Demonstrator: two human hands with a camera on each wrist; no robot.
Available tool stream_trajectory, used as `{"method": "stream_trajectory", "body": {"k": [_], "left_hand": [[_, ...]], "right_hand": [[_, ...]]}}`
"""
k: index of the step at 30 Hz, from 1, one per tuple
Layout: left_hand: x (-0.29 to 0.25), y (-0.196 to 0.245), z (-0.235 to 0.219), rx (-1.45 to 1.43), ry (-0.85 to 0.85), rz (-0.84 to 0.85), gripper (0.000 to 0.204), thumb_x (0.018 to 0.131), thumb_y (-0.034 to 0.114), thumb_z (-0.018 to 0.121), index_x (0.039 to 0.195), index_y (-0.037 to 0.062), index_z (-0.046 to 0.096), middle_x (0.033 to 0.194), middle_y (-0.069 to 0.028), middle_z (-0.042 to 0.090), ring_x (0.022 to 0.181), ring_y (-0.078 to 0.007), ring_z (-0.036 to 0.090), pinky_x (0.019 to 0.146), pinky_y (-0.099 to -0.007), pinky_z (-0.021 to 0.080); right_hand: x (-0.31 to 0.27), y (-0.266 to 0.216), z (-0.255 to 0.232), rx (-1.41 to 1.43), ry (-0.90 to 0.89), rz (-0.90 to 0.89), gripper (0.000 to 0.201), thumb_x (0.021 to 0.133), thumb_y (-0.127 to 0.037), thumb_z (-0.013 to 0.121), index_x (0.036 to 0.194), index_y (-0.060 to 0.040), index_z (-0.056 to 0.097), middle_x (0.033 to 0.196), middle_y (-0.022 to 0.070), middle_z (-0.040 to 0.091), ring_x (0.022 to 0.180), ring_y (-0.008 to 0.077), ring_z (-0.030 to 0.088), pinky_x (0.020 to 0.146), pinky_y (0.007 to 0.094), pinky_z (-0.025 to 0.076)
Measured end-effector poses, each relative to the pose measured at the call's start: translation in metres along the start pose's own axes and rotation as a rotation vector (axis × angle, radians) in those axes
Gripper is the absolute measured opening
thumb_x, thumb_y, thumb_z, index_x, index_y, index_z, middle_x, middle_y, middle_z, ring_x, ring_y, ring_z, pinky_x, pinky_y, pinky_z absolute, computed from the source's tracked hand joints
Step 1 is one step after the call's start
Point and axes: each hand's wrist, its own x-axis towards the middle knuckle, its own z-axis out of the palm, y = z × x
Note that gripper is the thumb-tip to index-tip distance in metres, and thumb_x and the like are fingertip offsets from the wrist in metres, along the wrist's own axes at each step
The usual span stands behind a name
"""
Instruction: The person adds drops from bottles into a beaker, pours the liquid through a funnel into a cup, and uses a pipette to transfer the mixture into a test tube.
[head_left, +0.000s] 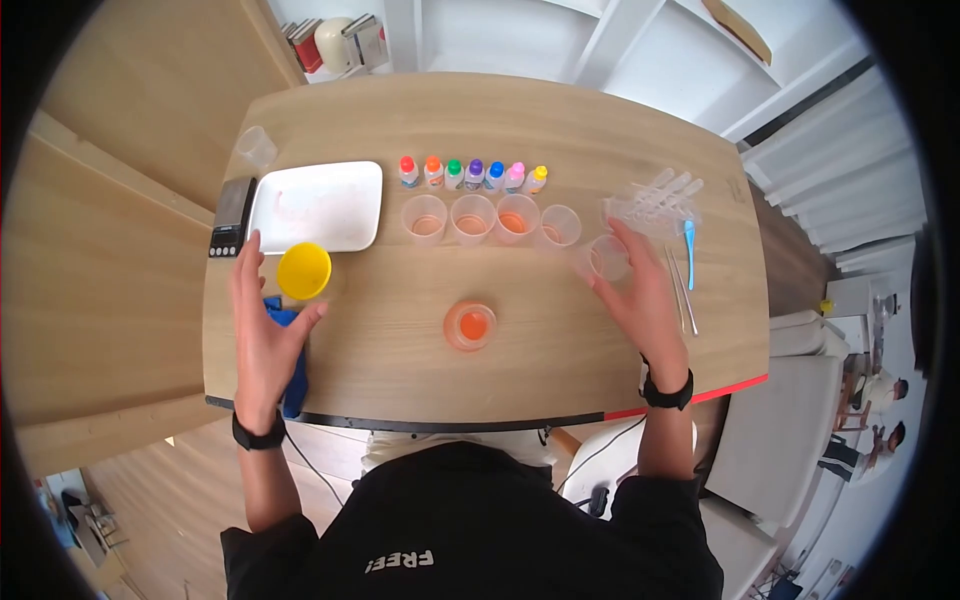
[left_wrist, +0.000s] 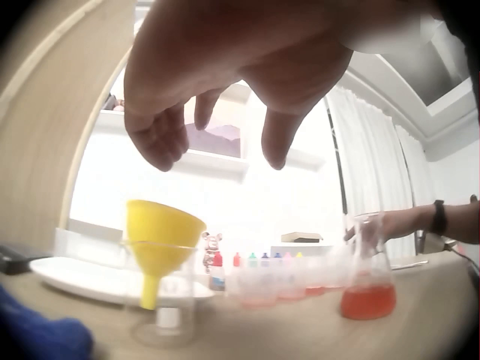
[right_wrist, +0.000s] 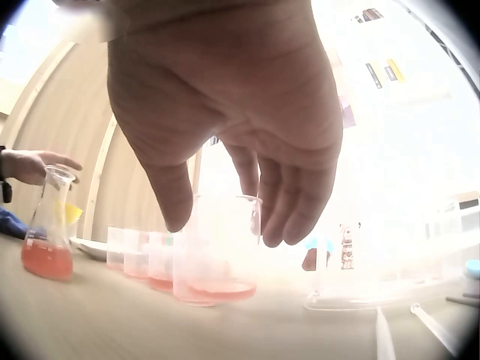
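While your left hand's (head_left: 265, 345) grip hangs apart beside the yellow funnel (head_left: 304, 271), a sideways brush could topple it. Your right hand's (head_left: 648, 312) grip straddles the clear beaker (head_left: 606, 258) on the tabletop (head_left: 380, 370); whether it's clamped isn't clear, and an uneven squeeze might spill its reddish liquid.

Worktop (head_left: 380, 370) showing pale wood grain, surface looking smooth and matt. Tray (head_left: 335, 207) looking smooth, white and glossy. Funnel (left_wrist: 163, 234) appearing as smooth yellow plastic. Flask (left_wrist: 369, 270) looking like clear, shiny glass. Cloth (head_left: 294, 370) reading as soft blue fabric. Thin rods (head_left: 683, 290) showing a metallic look.
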Motion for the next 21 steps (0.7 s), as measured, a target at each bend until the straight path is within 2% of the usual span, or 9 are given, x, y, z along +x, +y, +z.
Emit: {"method": "stream_trajectory", "body": {"k": [3,6,9,12,21], "left_hand": [[0.009,-0.013,0.009,-0.159,-0.118,-0.035,0.11,0.078,0.001,0.093,0.17,0.0093,0.035,0.164,-0.018,0.047,0.143,-0.0352,0.055,0.119,-0.0468,0.047],[0.015,-0.009,0.015,-0.08,-0.166,0.036,0.1,0.08,0.002,0.092,0.166,0.0075,0.042,0.156,-0.0181,0.055,0.139,-0.0347,0.058,0.117,-0.0456,0.049],[0.018,-0.01,0.018,-0.081,-0.242,-0.007,0.084,0.083,0.002,0.09,0.157,0.0046,0.052,0.145,-0.0188,0.063,0.133,-0.0376,0.062,0.113,-0.0435,0.051],[0.012,0.0,0.017,-0.054,-0.236,0.014,0.072,0.084,0.001,0.088,0.149,0.0025,0.058,0.139,-0.02,0.064,0.128,-0.0404,0.063,0.11,-0.0437,0.052],[-0.031,0.025,0.014,-0.132,-0.384,0.145,0.075,0.078,-0.003,0.09,0.147,0.0031,0.06,0.136,-0.0206,0.064,0.126,-0.0425,0.063,0.108,-0.0447,0.053]], "right_hand": [[-0.009,-0.015,-0.011,0.03,-0.003,-0.027,0.071,0.081,-0.005,0.085,0.147,-0.0038,0.058,0.135,0.0194,0.066,0.124,0.0429,0.065,0.104,0.0472,0.055],[-0.02,-0.021,-0.01,0.076,-0.041,-0.017,0.071,0.08,-0.004,0.083,0.146,-0.006,0.058,0.133,0.0188,0.065,0.124,0.0426,0.065,0.103,0.0474,0.055],[-0.031,-0.032,-0.007,0.091,-0.093,-0.04,0.073,0.08,-0.006,0.085,0.148,-0.009,0.057,0.136,0.019,0.064,0.125,0.0423,0.065,0.102,0.0483,0.056],[-0.042,-0.043,-0.002,0.137,-0.164,-0.019,0.073,0.082,-0.008,0.084,0.149,-0.0109,0.056,0.139,0.0189,0.063,0.124,0.0431,0.066,0.101,0.0485,0.057],[-0.047,-0.046,0.024,0.084,-0.282,0.04,0.067,0.088,-0.014,0.081,0.15,-0.0104,0.055,0.141,0.0172,0.062,0.124,0.0423,0.066,0.102,0.047,0.057]]}}
